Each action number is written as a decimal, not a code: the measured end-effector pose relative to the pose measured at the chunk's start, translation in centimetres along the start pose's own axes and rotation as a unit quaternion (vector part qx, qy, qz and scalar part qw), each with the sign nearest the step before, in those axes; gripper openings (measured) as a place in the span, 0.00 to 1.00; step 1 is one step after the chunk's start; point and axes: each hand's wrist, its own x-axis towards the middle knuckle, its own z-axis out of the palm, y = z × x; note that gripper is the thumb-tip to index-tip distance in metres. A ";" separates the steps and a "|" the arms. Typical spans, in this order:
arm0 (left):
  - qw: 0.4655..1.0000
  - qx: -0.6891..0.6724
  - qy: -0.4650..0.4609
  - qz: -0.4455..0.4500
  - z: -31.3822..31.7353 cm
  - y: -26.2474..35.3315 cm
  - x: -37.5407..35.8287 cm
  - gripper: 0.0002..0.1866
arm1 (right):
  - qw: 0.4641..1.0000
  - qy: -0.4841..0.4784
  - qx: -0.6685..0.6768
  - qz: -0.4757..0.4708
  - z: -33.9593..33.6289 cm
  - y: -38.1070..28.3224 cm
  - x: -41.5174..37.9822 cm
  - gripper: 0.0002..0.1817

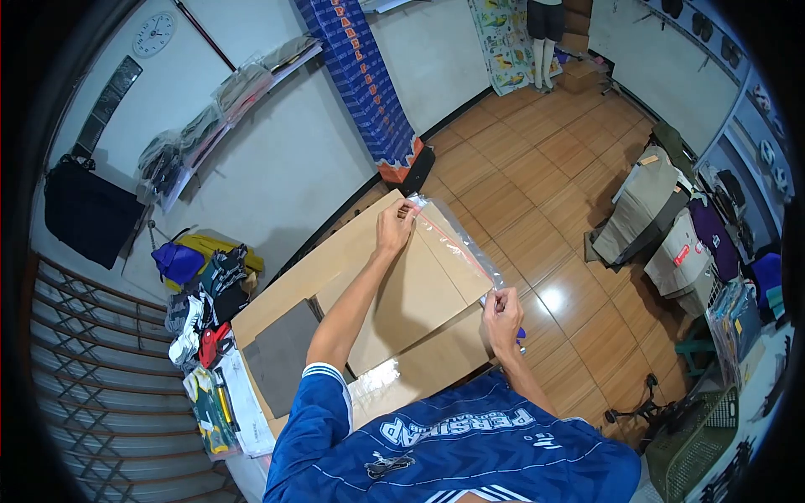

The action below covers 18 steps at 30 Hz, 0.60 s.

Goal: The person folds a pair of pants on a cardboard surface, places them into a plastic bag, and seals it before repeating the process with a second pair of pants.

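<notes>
A clear plastic bag (463, 243) with a thin red strip near its edge lies across the far right end of a cardboard-topped table (369, 243). My left hand (396, 228) pinches the bag's far corner. At the near corner, my right hand (503, 317) has its fingers closed on the same edge, so the bag's mouth is stretched between both hands. How far the bag reaches back under my left arm is hard to tell. Left of that arm, a dark grey flat piece (281, 356) rests on the cardboard.
Clothes and a red tape dispenser (214, 344) crowd the table's left end, beside packed items (210, 411). A blue wrapped pillar (360, 84) stands beyond the table. Garments hang on the right (641, 210), above a green basket (692, 440). A mannequin (545, 42) stands at the back.
</notes>
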 end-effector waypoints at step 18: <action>0.996 0.071 -0.046 0.006 -6.3 -3.6 -5.3 0.07 | 0.979 -0.146 -0.134 0.042 1.6 -4.3 -7.6 0.09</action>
